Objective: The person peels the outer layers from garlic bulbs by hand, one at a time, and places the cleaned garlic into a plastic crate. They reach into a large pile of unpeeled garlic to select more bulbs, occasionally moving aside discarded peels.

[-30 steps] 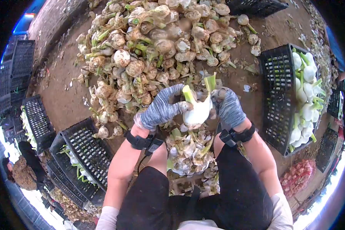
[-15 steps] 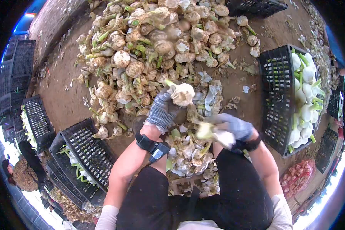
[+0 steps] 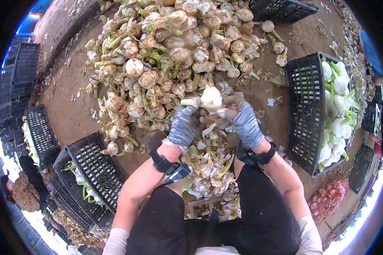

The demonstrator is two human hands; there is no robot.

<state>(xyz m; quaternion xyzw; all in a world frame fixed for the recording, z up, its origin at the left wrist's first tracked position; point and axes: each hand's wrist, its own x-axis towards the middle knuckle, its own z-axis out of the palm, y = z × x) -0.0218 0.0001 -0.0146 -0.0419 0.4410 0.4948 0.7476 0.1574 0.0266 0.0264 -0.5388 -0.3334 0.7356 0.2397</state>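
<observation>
A pale garlic bulb (image 3: 211,99) with a short green stem sits between my two gloved hands, above the front edge of the garlic pile. My left hand (image 3: 184,123), in a grey striped glove, is closed around its stem side. From the other side my right hand (image 3: 246,123), gloved alike, has its fingers pinched on loose garlic skin at the bulb's lower edge; the fingertips are blurred. Below the hands, a heap of peeled-off garlic skins (image 3: 210,172) lies between my knees.
A large pile of unpeeled garlic (image 3: 157,63) spreads ahead on the ground. At the right stands a black crate (image 3: 304,114) of white garlic, with a red mesh bag (image 3: 329,199) behind it. More black crates (image 3: 98,165) are at the left, where a person (image 3: 27,191) sits.
My right hand has moved up and inward to the bulb; the blurred pale piece it held low is no longer seen there. The bulb has turned and shifted slightly right.
</observation>
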